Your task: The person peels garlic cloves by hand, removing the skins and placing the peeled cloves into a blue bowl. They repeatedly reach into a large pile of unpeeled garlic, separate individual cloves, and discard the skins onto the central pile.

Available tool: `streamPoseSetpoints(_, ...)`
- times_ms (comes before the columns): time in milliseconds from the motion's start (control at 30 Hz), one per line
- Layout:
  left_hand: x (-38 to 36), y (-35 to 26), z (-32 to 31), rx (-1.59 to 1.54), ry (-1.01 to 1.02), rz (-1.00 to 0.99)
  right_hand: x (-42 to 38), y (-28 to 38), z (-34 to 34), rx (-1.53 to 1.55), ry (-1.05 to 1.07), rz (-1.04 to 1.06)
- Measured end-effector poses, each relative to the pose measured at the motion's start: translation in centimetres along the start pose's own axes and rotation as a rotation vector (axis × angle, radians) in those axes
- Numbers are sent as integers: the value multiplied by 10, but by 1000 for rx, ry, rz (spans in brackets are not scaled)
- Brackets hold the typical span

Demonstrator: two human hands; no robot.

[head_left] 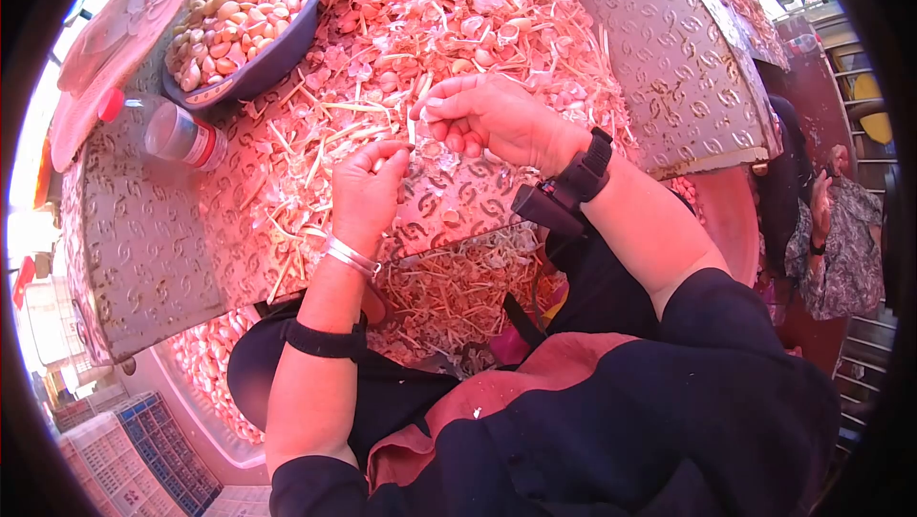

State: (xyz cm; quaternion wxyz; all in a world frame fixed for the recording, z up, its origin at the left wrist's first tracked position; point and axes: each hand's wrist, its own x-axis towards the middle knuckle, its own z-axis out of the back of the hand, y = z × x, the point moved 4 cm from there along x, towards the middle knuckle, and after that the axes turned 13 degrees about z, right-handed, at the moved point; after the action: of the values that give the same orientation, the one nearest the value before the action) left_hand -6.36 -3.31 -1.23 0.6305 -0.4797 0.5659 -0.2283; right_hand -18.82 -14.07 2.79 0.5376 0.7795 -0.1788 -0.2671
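My left hand (368, 194) is closed just above the metal table, fingers curled in and thumb pressed against them. Whatever it may hold is hidden. Just up and to the right, my right hand (497, 121) has its thumb and forefinger pinched, the other fingers bent. Something small and pale shows at those fingertips, too small to name. The two hands are apart. Around and beyond them spreads a pile of garlic cloves, skins and dry stems (458, 6). A blue basin (310, 6) of garlic cloves (234, 21) stands at the upper left.
A clear plastic bottle (181, 135) with a red cap lies left on the patterned metal table (143, 250), beside a straw-coloured hat (124, 40). Below the edge are a tub of garlic (215, 355) and fallen stems (449, 297). Another person's hand (821, 202) shows at far right.
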Motion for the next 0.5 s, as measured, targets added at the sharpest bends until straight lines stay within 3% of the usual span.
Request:
streamPoseSetpoints(33,0,0,3,-163,-29,92,1,-1,2,20,-21,-6)
streamPoseSetpoints(200,-5,-7,4,-364,11,222,1,0,0,-16,-42,-1)
streamPoseSetpoints(333,-10,-2,-5,-721,217,428,-11,19,-37,-368,66,196)
streamPoseSetpoints(367,-10,2,-6,-762,398,401,-15,25,-46,-482,134,263)
streamPoseSetpoints(400,-9,3,-6,-760,400,404,-13,25,-41,-481,130,262)
streamPoseSetpoints(467,-11,0,-9,-814,443,426,-2,37,-11,-671,-92,485)
streamPoseSetpoints(500,-8,3,-5,-825,470,396,1,41,6,-926,-138,531)
